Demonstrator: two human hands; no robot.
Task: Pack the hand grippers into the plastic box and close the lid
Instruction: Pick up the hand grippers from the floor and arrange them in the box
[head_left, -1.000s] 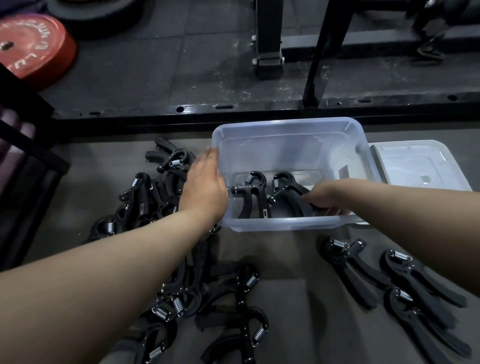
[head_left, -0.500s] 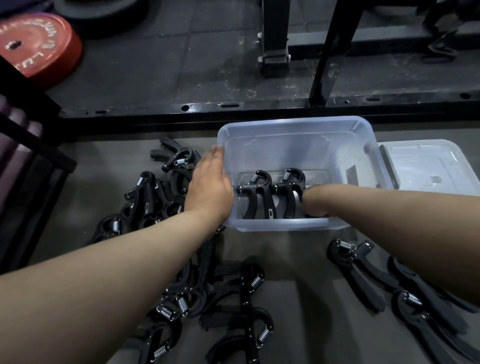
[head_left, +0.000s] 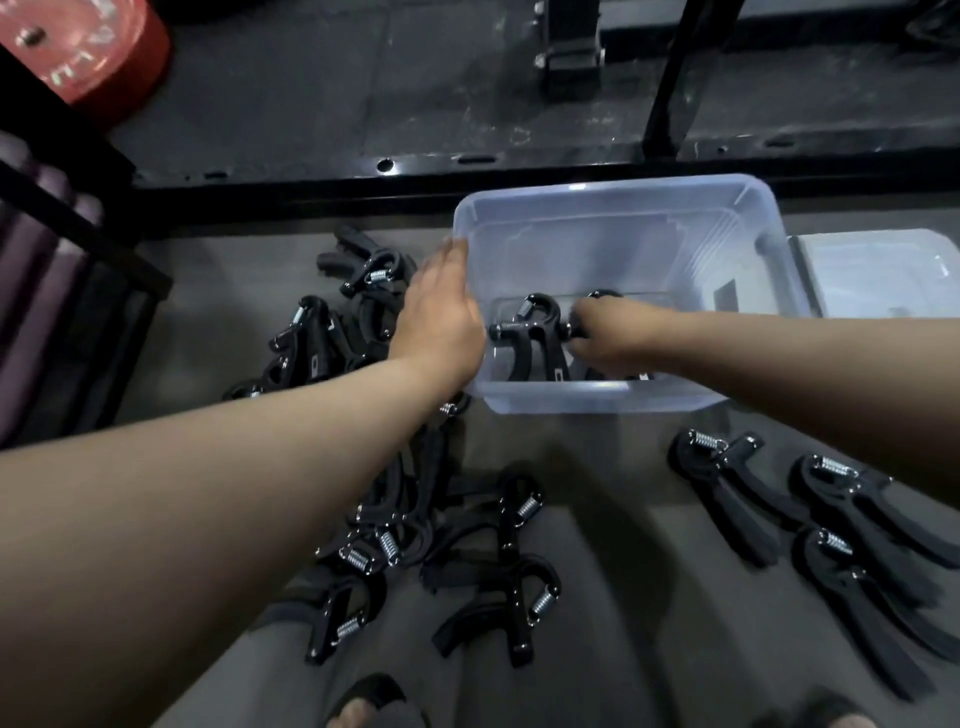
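Reaching further into the plastic box (head_left: 597, 244) than half a second ago, the right hand (head_left: 610, 335) now lies over the second hand gripper (head_left: 605, 294). That one showed whole before, and now only the top of its arc peeks out past the knuckles. The fingers are curled down round it (the picture is a bit smeared there, but it reads as a grip). The left hand (head_left: 441, 317) has not shifted: it stays flat against the outside of the box's left wall, fingers straight and together, holding nothing.

Beside the right hand, the first hand gripper (head_left: 535, 338) is in plain sight. It is black, with a hooked top, a small steel spring near the hook and two handles running toward the near wall. The two sit side by side on the bottom, close to the near wall.

The box is clear plastic with rounded corners. It stands open on the grey floor (head_left: 597, 519) and holds only those two. Its lid (head_left: 883, 270) lies flat just to the right, touching or nearly touching the box.

A heap of hand grippers (head_left: 511, 514) sprawls on the floor to the left of the box and toward me, tangled over one another. To the right, three more hand grippers (head_left: 727, 483) lie apart from the heap. A black steel rail (head_left: 311, 192) runs behind the box, and a red weight plate (head_left: 88, 47) sits at the far left.
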